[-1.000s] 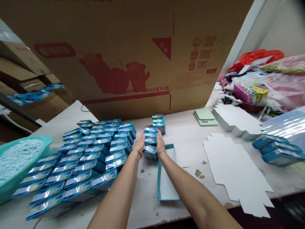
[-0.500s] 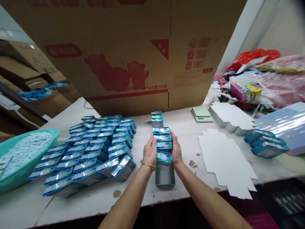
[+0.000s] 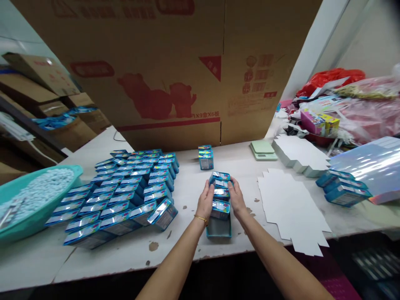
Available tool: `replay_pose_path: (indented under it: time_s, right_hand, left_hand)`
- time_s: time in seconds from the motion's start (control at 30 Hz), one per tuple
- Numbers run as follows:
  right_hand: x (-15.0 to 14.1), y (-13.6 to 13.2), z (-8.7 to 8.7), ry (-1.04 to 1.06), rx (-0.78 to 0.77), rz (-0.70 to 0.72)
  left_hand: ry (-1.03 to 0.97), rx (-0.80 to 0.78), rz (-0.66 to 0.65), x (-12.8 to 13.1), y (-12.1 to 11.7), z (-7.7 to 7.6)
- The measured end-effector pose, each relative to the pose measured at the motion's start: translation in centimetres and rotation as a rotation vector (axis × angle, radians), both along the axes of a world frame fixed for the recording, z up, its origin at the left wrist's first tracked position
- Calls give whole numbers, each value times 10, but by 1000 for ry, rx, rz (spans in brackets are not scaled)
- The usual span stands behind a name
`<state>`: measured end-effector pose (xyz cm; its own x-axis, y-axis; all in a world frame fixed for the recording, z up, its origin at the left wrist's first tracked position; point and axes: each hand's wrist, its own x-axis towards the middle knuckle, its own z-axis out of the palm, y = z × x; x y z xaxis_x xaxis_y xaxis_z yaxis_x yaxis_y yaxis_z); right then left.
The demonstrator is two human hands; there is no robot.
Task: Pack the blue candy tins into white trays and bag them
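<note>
Between my hands lies a short row of small blue boxes with shiny, colourful tops. They sit in a long open blue box with a grey inside, whose near end is bare. My left hand presses on the row's left side and my right hand on its right, thumbs near the tops. The farthest box in the row leans a little. Behind it stand a few more blue boxes. A large group of the same boxes fills the table's left part.
At left, a turquoise basin holds small pale pieces. On the right are flat white card blanks, a stack of them, a green scale and several blue boxes. A big carton walls off the back.
My hands and the row between them have shifted slightly right in view, away from the boxes behind. The farthest box of the row has turned askew. The view itself has moved a little.
</note>
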<state>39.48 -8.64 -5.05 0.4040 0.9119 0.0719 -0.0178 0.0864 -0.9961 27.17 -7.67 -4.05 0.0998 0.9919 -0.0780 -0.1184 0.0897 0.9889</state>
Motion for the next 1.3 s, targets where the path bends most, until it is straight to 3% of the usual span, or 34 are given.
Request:
replay_pose_path:
  time_s: [0.1,0.2,0.33,0.5,0.57,0.73,0.83,0.9,1.0,1.1,1.2,1.3]
  right_hand:
    - [22,1,0,-247,-52,100]
    - [39,7,13,-567,-38,254]
    - [48,31,36,-904,-36,498]
    - [51,53,43,-909,-24,718]
    - [51,52,46,-966,32,697]
    - [44,55,69,-1363,49,699]
    - [34,58,75,-1479,-18,779]
    - [27,53,69,-1527,-17,743]
    - [22,40,51,-1494,69,666]
    - [30,29,38,-1281,122,555]
    - [41,28,40,-1146,119,391]
    - [42,29,48,-1231,164,440]
  left_hand:
    - [-17,56,-143,-12,-15,-5]
    - [7,105,-245,-25,-27,-19]
    - [73,121,-177,-27,-32,-37]
    - [40,-36,-27,-20,-37,-32]
    - [69,-56,6,-21,-45,-27]
    - [241,11,-25,-23,-58,-22]
    - [201,-34,9,-22,-58,-21]
    - [139,-75,13,-23,-58,-20]
    - [50,-137,0,-26,-62,-18]
    - [-18,-187,-19,-31,-70,-20]
    - [6,-178,-16,-38,-72,-24]
    - [99,-121,9,-40,-57,-20]
